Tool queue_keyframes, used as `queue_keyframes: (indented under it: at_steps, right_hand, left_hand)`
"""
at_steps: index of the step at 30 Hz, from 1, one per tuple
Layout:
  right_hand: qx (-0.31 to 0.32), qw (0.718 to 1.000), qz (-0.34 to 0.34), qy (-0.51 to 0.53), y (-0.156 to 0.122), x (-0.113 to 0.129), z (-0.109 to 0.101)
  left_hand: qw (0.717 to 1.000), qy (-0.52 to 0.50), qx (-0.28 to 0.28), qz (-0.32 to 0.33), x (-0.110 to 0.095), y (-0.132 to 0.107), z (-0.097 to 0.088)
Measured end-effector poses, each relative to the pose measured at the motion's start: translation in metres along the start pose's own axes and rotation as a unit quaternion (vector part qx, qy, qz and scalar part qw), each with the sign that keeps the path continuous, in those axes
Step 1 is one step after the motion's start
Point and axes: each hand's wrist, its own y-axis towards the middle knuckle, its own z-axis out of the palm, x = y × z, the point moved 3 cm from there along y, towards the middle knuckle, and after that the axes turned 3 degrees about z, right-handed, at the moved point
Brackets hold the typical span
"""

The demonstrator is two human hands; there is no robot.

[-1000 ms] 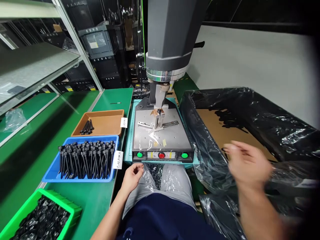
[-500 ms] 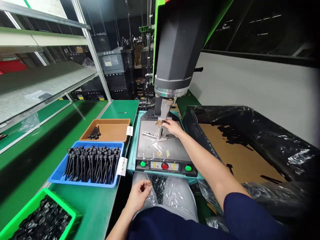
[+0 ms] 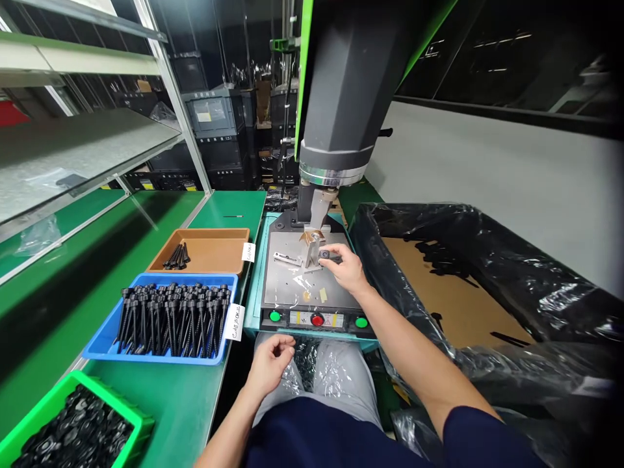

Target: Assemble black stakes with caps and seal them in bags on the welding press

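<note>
Head view, near to far: my left hand [image 3: 271, 364] rests on my lap at the clear bag [image 3: 312, 364], fingers curled loosely, pinching nothing I can make out. Farther out, my right hand [image 3: 347, 268] is on the press plate [image 3: 292, 286], fingers pinching a small black part [image 3: 333, 257] just right of the fixture [image 3: 311, 246]. Blue tray [image 3: 104, 338] of black bolts sits on the desk, left.

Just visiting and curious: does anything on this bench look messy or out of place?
Mostly tidy. Only small oddities: bits of yellowish tape and clear film lie loose on the machine plate, near the right hand, and the brown tray holds only a few black screws.
</note>
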Motion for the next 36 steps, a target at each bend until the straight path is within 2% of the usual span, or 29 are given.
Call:
queue_keyframes:
  at_steps: [3, 6, 8, 10, 12, 14, 17, 20, 23, 26, 29, 32, 36]
  right_hand:
    - [-0.007, 1.0, -0.001, 0.006, -0.018, 0.022, -0.009]
    - [0.017, 0.995, 0.034, 0.088, -0.035, 0.04, -0.005]
    - [0.066, 0.978, 0.092, 0.177, -0.05, 0.05, 0.006]
    - [0.126, 0.944, 0.165, 0.258, -0.069, 0.06, 0.021]
    - [0.17, 0.906, 0.231, 0.312, -0.087, 0.069, 0.036]
    - [0.197, 0.88, 0.268, 0.339, -0.099, 0.075, 0.047]
    - [0.225, 0.873, 0.261, 0.346, -0.106, 0.079, 0.058]
    - [0.232, 0.875, 0.256, 0.339, -0.107, 0.075, 0.059]
    - [0.224, 0.87, 0.283, 0.336, -0.111, 0.064, 0.056]
    - [0.222, 0.865, 0.305, 0.329, -0.118, 0.055, 0.054]
    - [0.232, 0.863, 0.311, 0.324, -0.123, 0.052, 0.053]
    - [0.235, 0.868, 0.31, 0.309, -0.126, 0.051, 0.047]
    - [0.216, 0.878, 0.332, 0.268, -0.132, 0.042, 0.028]
  left_hand:
    - [0.997, 0.044, 0.005, 0.058, -0.02, 0.011, 0.002]
    - [0.981, 0.094, -0.011, 0.167, -0.051, 0.017, 0.004]
    - [0.967, 0.111, -0.036, 0.227, -0.07, 0.015, 0.004]
    - [0.959, 0.127, -0.037, 0.249, -0.083, 0.01, 0.005]
    - [0.96, 0.156, -0.015, 0.233, -0.087, 0.005, 0.005]
    - [0.962, 0.18, -0.006, 0.205, -0.086, 0.0, 0.001]
    - [0.966, 0.189, -0.044, 0.169, -0.082, -0.012, -0.018]
    - [0.958, 0.204, -0.147, 0.138, -0.08, -0.027, -0.058]
    - [0.919, 0.259, -0.273, 0.116, -0.081, -0.041, -0.11]
    - [0.877, 0.332, -0.34, 0.07, -0.079, -0.044, -0.15]
    - [0.852, 0.411, -0.324, -0.01, -0.071, -0.036, -0.167]
    - [0.832, 0.475, -0.269, -0.1, -0.06, -0.026, -0.169]
    - [0.819, 0.508, -0.224, -0.141, -0.05, -0.021, -0.168]
